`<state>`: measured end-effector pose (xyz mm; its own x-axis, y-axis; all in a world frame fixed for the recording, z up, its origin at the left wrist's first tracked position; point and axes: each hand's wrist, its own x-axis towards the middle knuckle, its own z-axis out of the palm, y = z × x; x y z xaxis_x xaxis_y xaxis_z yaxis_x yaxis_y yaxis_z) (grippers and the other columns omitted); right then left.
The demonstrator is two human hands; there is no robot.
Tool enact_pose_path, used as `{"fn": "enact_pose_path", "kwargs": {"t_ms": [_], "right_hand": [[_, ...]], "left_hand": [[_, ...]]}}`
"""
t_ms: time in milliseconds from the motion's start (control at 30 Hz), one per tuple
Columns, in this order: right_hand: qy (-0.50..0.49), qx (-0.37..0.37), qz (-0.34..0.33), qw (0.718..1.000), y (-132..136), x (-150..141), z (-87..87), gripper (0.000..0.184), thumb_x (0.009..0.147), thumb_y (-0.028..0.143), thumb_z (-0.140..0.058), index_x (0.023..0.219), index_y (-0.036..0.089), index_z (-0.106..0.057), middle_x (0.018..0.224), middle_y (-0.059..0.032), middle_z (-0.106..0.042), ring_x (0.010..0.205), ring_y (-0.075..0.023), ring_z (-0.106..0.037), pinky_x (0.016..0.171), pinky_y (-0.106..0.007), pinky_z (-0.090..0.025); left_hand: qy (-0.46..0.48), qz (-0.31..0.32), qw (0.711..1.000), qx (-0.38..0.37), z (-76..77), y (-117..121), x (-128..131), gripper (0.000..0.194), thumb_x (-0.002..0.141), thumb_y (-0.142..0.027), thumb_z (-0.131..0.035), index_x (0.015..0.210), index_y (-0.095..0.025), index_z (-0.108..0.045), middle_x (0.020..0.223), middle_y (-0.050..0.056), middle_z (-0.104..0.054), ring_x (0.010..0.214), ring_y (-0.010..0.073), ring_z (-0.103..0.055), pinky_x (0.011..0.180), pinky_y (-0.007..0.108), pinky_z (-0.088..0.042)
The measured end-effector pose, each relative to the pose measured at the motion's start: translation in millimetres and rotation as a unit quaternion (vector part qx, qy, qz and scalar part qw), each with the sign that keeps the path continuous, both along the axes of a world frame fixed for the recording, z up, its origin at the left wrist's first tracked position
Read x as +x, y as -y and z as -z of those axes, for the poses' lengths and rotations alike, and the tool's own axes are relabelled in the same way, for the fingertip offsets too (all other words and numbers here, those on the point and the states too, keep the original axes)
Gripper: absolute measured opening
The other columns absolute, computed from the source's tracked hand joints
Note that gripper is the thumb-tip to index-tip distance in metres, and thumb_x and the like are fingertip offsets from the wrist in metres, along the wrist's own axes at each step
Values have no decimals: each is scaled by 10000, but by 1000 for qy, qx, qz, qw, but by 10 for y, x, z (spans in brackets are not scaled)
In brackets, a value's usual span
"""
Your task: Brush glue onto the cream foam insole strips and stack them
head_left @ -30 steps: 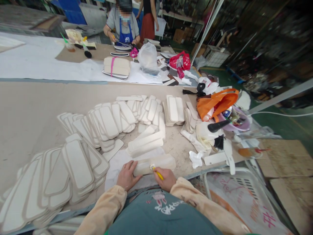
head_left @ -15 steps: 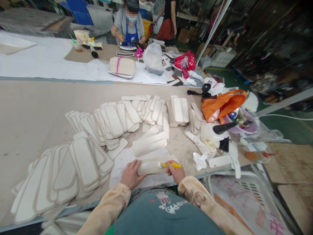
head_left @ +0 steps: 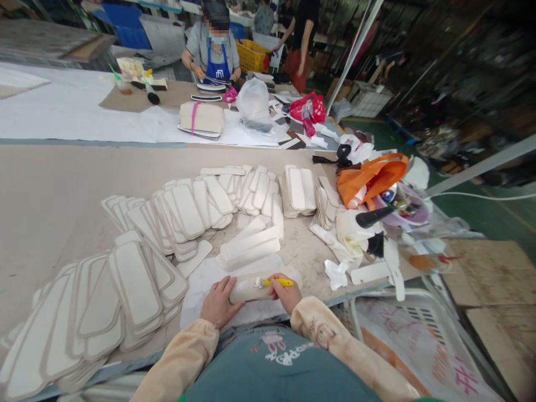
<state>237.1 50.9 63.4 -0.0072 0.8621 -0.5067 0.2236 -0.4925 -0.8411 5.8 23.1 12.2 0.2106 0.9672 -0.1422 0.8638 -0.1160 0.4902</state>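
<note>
Factory workshop — I stand at long worktable [head_left: 62, 184], stacked flat pieces [head_left: 136, 279] from seven to twelve o'clock; aproned co-worker [head_left: 215, 53] at eleven, yellow crate [head_left: 251, 56] at twelve — green floor [head_left: 481, 195] at two.

The long, flat, off-white panel with a rounded right end [head_left: 245, 291] lies broad side up on a thin white sheet [head_left: 196, 291], its length running left to right near the front edge of the table. The small brush with a yellow handle [head_left: 284, 282] is positioned over the panel, handle pointing right and slightly raised; its white-coated bristle end points left and meets the middle of the panel's upper surface.
</note>
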Motion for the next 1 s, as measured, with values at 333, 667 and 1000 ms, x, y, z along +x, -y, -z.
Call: {"fn": "enact_pose_path", "kwargs": {"t_ms": [333,667,1000], "right_hand": [[142,58,102,983,10,775,-120,373,772,536,-496,897,200,-598,561,5,-606,486,-161,-571,510,-272,-486],[220,179,-42,958,176,505,-174,288,831,437,-487,920,211,-640,721,-46,-668,633,-192,-624,629,-277,-465],[-57,31,-101,993,137,-90,-166,260,851,416,-485,908,184,-587,583,28,-589,468,-99,-518,483,-203,-437]], "left_hand": [[23,-22,999,-4,12,35,14,620,727,-428,-641,1291,-231,-478,1336,111,-499,1132,288,-490,952,429,-431],[182,-275,930,-160,-85,231,-2,360,763,-421,-551,1009,-160,-578,798,35,-644,665,179,-620,687,349,-489],[305,-356,837,-281,60,200,18,121,741,-293,-578,698,-181,-563,486,-37,-586,480,131,-600,452,218,-433]]}}
